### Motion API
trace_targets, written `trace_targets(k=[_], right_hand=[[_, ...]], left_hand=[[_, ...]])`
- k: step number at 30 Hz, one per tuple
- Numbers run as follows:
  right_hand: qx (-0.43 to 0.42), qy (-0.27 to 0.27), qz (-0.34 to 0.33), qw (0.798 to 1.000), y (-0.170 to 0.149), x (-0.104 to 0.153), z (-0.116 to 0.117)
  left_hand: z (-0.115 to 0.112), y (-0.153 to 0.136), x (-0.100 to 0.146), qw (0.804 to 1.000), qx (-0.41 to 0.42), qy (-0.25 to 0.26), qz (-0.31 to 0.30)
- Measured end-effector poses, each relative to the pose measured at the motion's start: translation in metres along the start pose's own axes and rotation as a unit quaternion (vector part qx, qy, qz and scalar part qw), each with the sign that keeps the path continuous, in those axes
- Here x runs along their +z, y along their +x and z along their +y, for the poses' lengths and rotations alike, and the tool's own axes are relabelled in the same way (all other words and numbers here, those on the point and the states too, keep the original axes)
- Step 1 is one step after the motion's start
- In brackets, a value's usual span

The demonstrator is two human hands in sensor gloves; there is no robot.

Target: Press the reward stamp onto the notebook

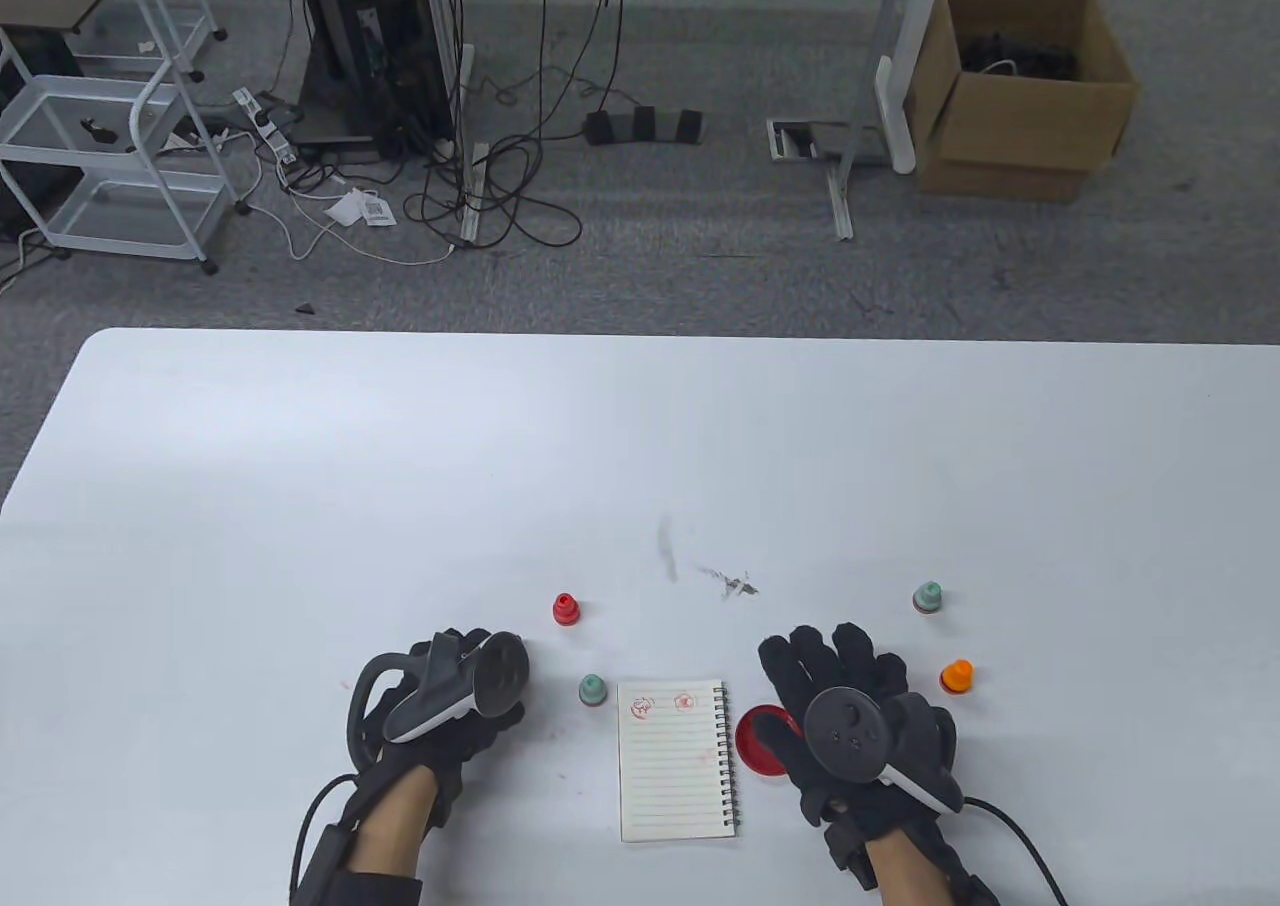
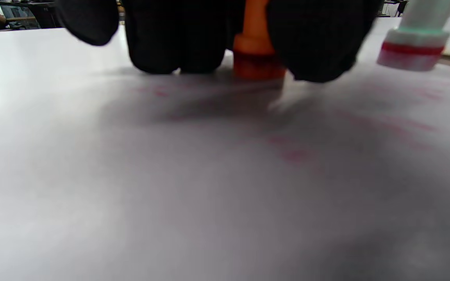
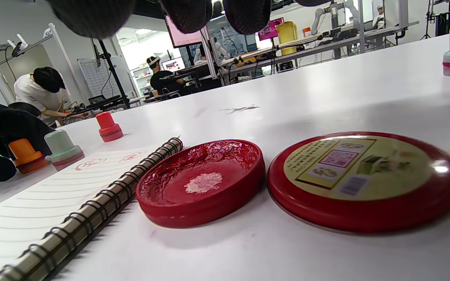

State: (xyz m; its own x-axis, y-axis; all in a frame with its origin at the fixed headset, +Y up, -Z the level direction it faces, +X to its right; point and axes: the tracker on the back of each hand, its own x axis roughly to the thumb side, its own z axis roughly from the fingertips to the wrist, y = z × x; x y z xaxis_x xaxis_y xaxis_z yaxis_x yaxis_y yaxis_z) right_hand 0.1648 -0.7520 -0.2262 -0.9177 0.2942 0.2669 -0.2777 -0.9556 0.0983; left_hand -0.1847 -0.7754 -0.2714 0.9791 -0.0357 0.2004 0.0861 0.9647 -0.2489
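A small spiral notebook (image 1: 672,766) lies open between my hands, with two red stamp marks near its top edge. My left hand (image 1: 470,726) is left of it; its fingers (image 2: 318,47) hold an orange stamp (image 2: 257,54) whose base stands on the table. A green stamp (image 1: 592,688) stands just right of that hand. My right hand (image 1: 840,676) hovers with straight fingers over the open red ink pad (image 3: 201,183) and its lid (image 3: 365,179), holding nothing. In the table view only the left part of the ink pad (image 1: 757,741) shows.
A red stamp (image 1: 566,608) stands beyond the notebook. A second green stamp (image 1: 928,597) and another orange stamp (image 1: 956,677) stand to the right of my right hand. Dark smudges (image 1: 735,581) mark the white table (image 1: 400,466). People work at benches in the background.
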Motion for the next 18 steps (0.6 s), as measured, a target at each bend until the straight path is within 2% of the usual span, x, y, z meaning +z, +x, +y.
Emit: trace_targets(k=[4,10,18], right_hand=[[-0.007,0.002,0.000,1.000,0.0002,-0.0005,0.0007],[-0.008,0.008,-0.002,1.000,0.0028,-0.0013,0.0025],[-0.008,0.001,-0.005,1.000,0.0032,-0.0010,0.0017]], left_hand=[[-0.0023,0.0022,-0.0028,1.000,-0.002,-0.001,0.005],[-0.0011,0.0046,-0.0078,1.000,0.004,-0.028,0.009],[0.0030,-0.0008,-0.0002,1.000,0.014,-0.002,-0.004]])
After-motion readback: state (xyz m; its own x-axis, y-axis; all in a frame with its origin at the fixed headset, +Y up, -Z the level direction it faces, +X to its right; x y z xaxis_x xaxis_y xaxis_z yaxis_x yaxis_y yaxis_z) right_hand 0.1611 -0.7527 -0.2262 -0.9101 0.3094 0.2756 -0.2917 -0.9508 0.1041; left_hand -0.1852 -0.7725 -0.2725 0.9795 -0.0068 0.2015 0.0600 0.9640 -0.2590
